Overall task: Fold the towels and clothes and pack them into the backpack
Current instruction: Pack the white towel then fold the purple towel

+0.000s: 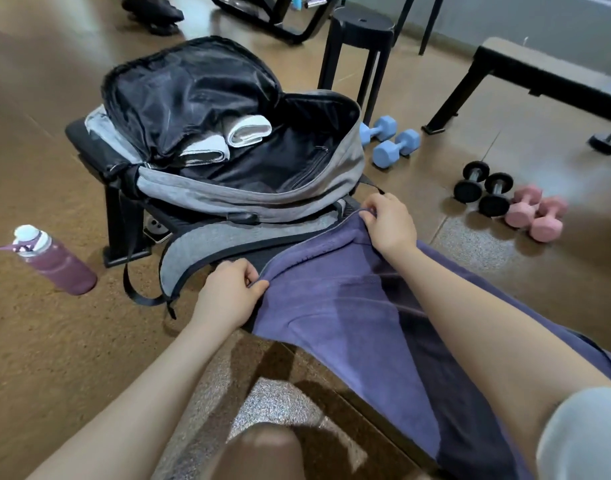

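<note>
While a grey backpack (248,199) lies unzipped on a black bench (89,143), a person's 2 hands pinch the far edge of a purple towel (335,306) spread along the bench just beside it.

The left hand (228,292) grips the towel's near-left corner between curled fingers and thumb, and the right hand (387,223) pinches the far corner close to the backpack's strap; both hold cloth tightly, with the towel draped toward the camera over the bench. Inside the open backpack, 2 rolled white towels (228,140) rest against the black lining. On the floor stand a maroon water bottle (55,261) at left and, at right, 2 blue dumbbells (390,140), 2 black dumbbells (484,192) and 2 pink dumbbells (536,216), with a black stool (359,39) beyond.
</note>
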Action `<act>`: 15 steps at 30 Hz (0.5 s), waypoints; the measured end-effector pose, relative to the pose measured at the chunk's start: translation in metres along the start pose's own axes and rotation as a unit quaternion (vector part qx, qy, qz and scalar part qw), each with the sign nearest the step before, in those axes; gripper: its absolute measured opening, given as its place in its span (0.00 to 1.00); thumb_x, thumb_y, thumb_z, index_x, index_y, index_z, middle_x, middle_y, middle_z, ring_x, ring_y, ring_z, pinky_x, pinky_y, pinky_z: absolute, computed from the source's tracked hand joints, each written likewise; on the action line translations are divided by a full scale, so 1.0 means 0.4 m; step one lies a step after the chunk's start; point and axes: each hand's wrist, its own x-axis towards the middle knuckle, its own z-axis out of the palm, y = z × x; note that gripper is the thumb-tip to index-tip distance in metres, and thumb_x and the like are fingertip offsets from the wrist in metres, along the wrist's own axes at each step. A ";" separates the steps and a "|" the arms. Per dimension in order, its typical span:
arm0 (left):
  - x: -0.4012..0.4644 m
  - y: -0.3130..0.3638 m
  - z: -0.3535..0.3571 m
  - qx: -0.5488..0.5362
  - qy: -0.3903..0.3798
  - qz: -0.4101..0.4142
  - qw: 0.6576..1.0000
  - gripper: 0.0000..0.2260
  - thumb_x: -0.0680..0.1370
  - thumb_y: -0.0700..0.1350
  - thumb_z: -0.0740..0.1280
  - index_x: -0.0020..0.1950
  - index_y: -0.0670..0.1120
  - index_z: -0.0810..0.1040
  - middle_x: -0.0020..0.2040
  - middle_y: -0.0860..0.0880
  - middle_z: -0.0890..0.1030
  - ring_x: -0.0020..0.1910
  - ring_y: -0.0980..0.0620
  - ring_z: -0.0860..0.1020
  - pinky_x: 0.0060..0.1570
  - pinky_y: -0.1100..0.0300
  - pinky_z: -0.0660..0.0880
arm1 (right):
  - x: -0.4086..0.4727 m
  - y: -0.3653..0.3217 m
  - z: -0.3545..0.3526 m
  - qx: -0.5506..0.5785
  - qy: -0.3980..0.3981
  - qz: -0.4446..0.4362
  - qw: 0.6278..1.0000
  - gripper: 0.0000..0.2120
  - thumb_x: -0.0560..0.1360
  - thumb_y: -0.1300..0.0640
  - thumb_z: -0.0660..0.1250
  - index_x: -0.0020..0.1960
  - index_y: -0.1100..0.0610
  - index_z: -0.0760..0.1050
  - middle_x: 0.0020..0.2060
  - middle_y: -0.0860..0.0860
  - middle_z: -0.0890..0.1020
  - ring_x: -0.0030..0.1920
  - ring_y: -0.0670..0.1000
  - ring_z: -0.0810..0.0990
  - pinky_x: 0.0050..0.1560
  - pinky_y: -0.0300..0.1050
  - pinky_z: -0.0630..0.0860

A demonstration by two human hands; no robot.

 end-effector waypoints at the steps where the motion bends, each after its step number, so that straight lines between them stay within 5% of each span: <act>1: -0.004 0.003 0.002 -0.007 0.010 0.006 1.000 0.14 0.75 0.47 0.67 0.34 0.52 0.64 0.40 0.48 0.74 0.40 0.47 0.73 0.38 0.57 0.64 | 0.000 -0.002 -0.004 -0.016 0.011 -0.009 1.000 0.08 0.78 0.56 0.61 0.53 0.59 0.74 0.53 0.57 0.73 0.49 0.61 0.74 0.44 0.48 0.68; 6: -0.010 0.045 -0.033 -0.117 0.085 0.052 0.988 0.12 0.76 0.44 0.65 0.37 0.49 0.65 0.31 0.51 0.70 0.31 0.55 0.69 0.31 0.65 0.63 | -0.007 -0.013 -0.060 -0.027 0.079 0.002 0.997 0.07 0.78 0.52 0.61 0.48 0.56 0.72 0.44 0.55 0.77 0.42 0.57 0.72 0.38 0.46 0.66; 9: -0.003 0.118 -0.068 -0.208 0.093 0.102 0.968 0.11 0.75 0.43 0.67 0.36 0.51 0.67 0.29 0.54 0.68 0.28 0.59 0.66 0.31 0.69 0.63 | -0.005 -0.016 -0.123 0.192 0.091 0.048 0.976 0.06 0.76 0.55 0.62 0.41 0.52 0.70 0.32 0.53 0.79 0.36 0.53 0.76 0.38 0.46 0.72; 11: -0.008 0.183 -0.083 -0.283 0.039 0.136 0.949 0.10 0.74 0.43 0.68 0.36 0.52 0.70 0.29 0.53 0.67 0.28 0.60 0.64 0.33 0.65 0.63 | -0.021 -0.012 -0.181 0.345 0.094 0.082 0.930 0.09 0.76 0.62 0.62 0.39 0.52 0.69 0.30 0.53 0.78 0.31 0.51 0.76 0.34 0.42 0.73; 15: -0.066 0.318 -0.061 -0.346 -0.151 0.200 0.904 0.04 0.72 0.48 0.67 0.39 0.50 0.77 0.33 0.47 0.73 0.34 0.54 0.69 0.38 0.58 0.65 | -0.108 0.066 -0.295 0.430 0.102 0.145 0.885 0.08 0.74 0.64 0.60 0.39 0.54 0.70 0.34 0.52 0.77 0.33 0.50 0.78 0.31 0.37 0.71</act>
